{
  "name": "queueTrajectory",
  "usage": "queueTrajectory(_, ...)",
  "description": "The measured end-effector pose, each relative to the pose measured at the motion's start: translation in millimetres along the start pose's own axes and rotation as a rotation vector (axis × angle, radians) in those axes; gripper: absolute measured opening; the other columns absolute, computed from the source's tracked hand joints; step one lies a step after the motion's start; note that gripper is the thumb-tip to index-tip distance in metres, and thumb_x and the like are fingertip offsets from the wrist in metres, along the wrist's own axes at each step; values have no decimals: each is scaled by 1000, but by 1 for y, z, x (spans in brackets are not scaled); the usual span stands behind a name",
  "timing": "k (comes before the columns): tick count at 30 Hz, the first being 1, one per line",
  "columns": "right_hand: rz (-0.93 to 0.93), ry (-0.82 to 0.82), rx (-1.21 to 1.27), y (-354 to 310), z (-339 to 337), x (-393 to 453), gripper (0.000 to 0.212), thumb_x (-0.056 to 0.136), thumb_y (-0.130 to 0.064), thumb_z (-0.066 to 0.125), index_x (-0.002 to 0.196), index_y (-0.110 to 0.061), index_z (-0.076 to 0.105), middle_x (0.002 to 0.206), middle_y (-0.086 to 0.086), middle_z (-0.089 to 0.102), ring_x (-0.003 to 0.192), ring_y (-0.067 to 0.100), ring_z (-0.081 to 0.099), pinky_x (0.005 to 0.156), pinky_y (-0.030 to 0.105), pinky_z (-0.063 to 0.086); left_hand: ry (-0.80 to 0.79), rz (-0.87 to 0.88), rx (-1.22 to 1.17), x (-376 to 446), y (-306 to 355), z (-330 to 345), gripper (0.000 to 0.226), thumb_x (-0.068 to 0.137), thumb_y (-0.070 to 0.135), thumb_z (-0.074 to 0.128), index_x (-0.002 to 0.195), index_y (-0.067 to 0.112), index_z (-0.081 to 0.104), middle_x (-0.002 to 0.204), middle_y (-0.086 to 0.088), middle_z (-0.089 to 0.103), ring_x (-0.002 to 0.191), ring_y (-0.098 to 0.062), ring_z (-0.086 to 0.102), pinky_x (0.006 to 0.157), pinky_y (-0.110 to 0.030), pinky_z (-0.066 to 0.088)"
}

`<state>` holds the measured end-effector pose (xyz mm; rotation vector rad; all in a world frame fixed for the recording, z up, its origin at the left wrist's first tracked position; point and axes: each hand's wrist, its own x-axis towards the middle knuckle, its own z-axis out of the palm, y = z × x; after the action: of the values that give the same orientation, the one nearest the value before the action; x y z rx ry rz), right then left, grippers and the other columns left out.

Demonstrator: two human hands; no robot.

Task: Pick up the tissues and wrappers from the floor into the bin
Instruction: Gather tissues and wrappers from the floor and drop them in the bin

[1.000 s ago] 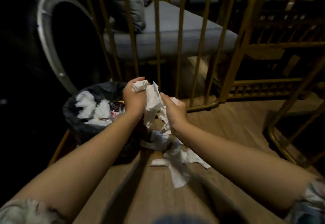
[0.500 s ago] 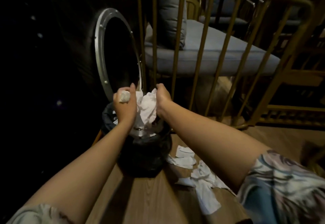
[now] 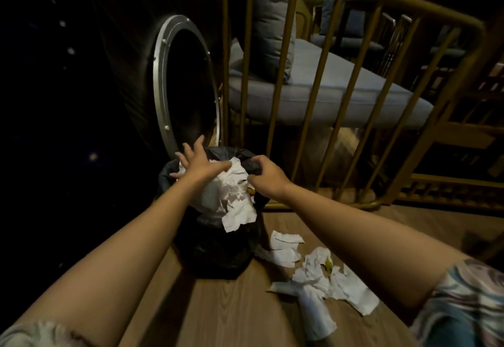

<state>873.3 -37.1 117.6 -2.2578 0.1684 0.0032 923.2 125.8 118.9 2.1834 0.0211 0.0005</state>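
- Your left hand (image 3: 197, 162) is over the bin (image 3: 218, 248), fingers spread wide and straight, palm down on the heap of tissues (image 3: 229, 194) — it grips nothing.
- Your right hand (image 3: 266, 175) is at the bin's right rim, fingers curled downward at the edge of the heap; whether they pinch a tissue or the black liner, you cannot tell from here.
- The bin is lined with a black bag and stands on the wood floor (image 3: 234, 311), just in front of the gold railing (image 3: 321, 93).
- The tissues in it are piled above the rim, and one sheet hangs over the front edge.
- A small yellow scrap (image 3: 251, 190) shows in the heap, just beside your right hand.
- More tissues (image 3: 321, 278) lie on the floor to the right of the bin — two flat sheets near its base, then a larger crumpled cluster further toward you, under your right forearm.
- A bit of yellow wrapper (image 3: 328, 263) sits in that cluster.
- Behind the bin to the left is a dark surface with a silver ring (image 3: 159, 85).
- Beyond the railing is a grey cushioned seat (image 3: 327, 85) with a grey pillow (image 3: 272, 25) propped upright on it.
- Patterned sleeves show at both your upper arms.
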Motion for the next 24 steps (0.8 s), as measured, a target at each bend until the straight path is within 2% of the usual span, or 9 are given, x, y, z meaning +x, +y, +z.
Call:
queueTrajectory(2,-36,-25,-69,8,-7,-6,56,85,-25,61,138,-20,42,139,7,47,129,28,41,106,44,40,83,40,-91,-6,15,-1,83,81,40,69,150,32,24,164,-7,-5,149,-29,-15,111,-65,-13)
queueTrajectory(4,-41,-26,-108,15,-14,-13,54,86,-29,61,137,-21,43,139,8,46,129,29,41,105,45,41,212,108,-84,-13,22,4,69,82,47,67,142,29,38,162,-6,11,150,-27,-6,111,-62,-15)
queueTrajectory(7,-29,-24,-119,27,-21,-19,54,87,-29,61,137,-20,43,137,8,48,127,30,43,104,46,42,358,337,24,-31,13,21,50,82,51,68,123,26,54,153,-3,34,149,-24,12,114,-56,-13)
queueTrajectory(9,-38,-23,-117,35,-26,-24,52,88,-27,62,136,-19,46,135,7,51,125,29,46,103,42,43,374,519,108,-49,0,36,35,84,45,66,112,25,60,141,-1,48,144,-23,25,116,-56,-8)
queueTrajectory(12,-98,64,-118,47,-35,-34,40,89,-20,62,128,-14,56,130,6,57,120,23,52,96,32,43,234,733,180,-75,-6,59,19,85,31,60,101,22,63,120,2,62,134,-23,42,117,-62,0)
queueTrajectory(16,-129,171,-46,71,-44,-50,24,90,-13,59,112,-15,66,110,1,67,99,12,58,79,22,42,69,846,301,-94,5,81,12,85,19,60,95,25,65,97,10,66,127,-16,46,119,-56,-5)
queueTrajectory(20,-190,281,-138,100,-65,-71,13,91,-18,57,91,-17,69,87,-3,65,86,13,59,70,23,38,-15,891,285,-112,23,109,9,86,20,60,92,22,66,89,8,65,111,-12,51,121,-49,-2)
queueTrajectory(22,-184,347,-168,116,-80,-83,16,91,-21,58,79,-15,66,78,-2,61,80,16,57,66,25,35,-67,913,316,-121,31,129,9,87,22,58,92,21,65,88,7,65,103,-12,55,121,-40,0)
queueTrajectory(24,-142,400,-156,134,-94,-96,24,92,-25,58,73,-12,62,72,3,62,74,20,58,62,30,40,-130,921,327,-129,35,151,11,88,24,57,94,22,65,90,6,67,97,-14,58,118,-35,10)
